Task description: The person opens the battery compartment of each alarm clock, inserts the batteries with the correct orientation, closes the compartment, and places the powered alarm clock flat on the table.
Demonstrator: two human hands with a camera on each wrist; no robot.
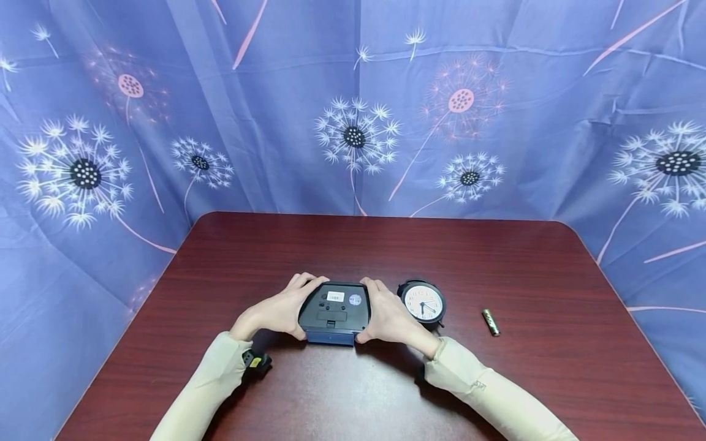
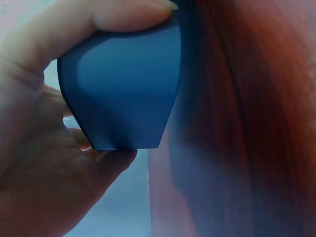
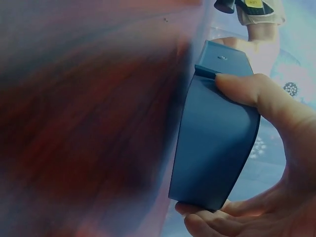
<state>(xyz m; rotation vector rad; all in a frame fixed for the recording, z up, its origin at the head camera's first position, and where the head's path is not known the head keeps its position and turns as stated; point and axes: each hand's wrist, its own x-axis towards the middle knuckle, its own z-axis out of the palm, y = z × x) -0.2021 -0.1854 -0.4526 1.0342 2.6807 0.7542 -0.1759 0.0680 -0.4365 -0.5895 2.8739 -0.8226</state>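
Both hands hold a dark, wedge-shaped plastic device (image 1: 330, 316) by its two ends. The head view shows a face of it with a white barcode label, a round sticker and a small latched cover. My left hand (image 1: 280, 307) grips the left end, thumb on the near edge and fingers at the far edge. My right hand (image 1: 388, 313) grips the right end the same way. In the left wrist view, the smooth end panel (image 2: 121, 94) lies between thumb and fingers. The right wrist view shows the opposite end (image 3: 215, 138) and a small step by the thumb.
A round black alarm clock (image 1: 423, 302) with a white dial stands just right of my right hand. Farther right, a single battery (image 1: 490, 322) lies on the reddish-brown wooden table (image 1: 353, 392). A blue curtain (image 1: 276, 122) with dandelion prints hangs behind the table.
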